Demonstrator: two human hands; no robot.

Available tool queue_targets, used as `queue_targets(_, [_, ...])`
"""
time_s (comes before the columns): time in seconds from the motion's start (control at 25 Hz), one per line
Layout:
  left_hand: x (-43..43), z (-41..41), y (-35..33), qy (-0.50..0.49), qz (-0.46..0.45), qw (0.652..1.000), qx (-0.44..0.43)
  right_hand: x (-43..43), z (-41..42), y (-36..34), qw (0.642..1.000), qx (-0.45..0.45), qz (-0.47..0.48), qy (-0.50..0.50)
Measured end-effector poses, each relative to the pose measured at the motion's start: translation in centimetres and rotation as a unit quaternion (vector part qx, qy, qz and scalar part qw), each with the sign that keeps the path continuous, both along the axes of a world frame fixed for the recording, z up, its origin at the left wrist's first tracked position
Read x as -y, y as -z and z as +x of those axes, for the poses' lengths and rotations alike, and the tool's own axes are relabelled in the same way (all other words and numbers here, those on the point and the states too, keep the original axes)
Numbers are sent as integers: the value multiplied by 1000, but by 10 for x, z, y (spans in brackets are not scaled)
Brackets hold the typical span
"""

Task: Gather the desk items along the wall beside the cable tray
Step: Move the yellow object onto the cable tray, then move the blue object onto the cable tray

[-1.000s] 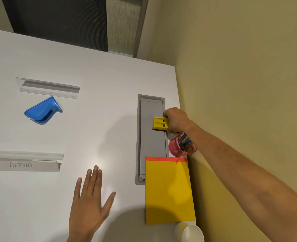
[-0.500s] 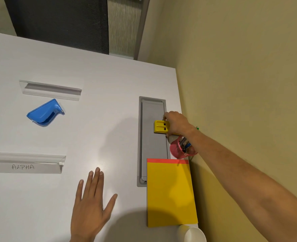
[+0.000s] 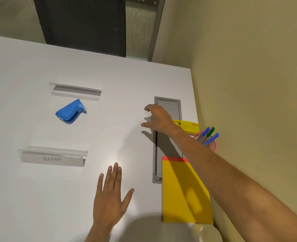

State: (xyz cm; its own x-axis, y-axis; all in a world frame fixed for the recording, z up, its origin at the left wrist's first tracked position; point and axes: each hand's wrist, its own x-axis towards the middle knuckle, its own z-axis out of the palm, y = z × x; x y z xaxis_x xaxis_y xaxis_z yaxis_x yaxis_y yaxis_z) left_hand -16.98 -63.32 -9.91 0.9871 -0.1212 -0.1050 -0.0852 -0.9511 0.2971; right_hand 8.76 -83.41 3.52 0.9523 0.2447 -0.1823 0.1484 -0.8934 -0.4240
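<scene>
White desk (image 3: 39, 198) meeting a yellow wall (image 3: 249, 84): the right hand (image 3: 159, 118) is extending over the grey cable tray (image 3: 168, 105), fingers loosely spread, grasping nothing; the yellow block (image 3: 187, 125) is lying just behind its wrist, beside the pink pen cup (image 3: 214, 145), with the yellow notepad (image 3: 184, 191) nearer. The left hand (image 3: 111, 194) is resting flat, fingers straight, well apart from the blue item (image 3: 71, 111)

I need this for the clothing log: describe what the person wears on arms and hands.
Nothing shows: the left hand and right hand are bare, without gloves. No sleeve reaches either forearm in view, and neither wrist carries a watch or band.
</scene>
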Motion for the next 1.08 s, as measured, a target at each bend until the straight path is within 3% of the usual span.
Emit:
queue_targets(0.6, [-15, 61, 2, 30, -19, 999, 15, -130, 20, 18, 995, 3, 38, -91])
queue_targets(0.84, [-14, 63, -1, 10, -33, 999, -8, -201, 38, 25, 984, 51, 43, -168])
queue_targets(1.08, [-11, 60, -6, -4, -103, 994, 34, -249, 47, 39, 970, 58, 45, -233])
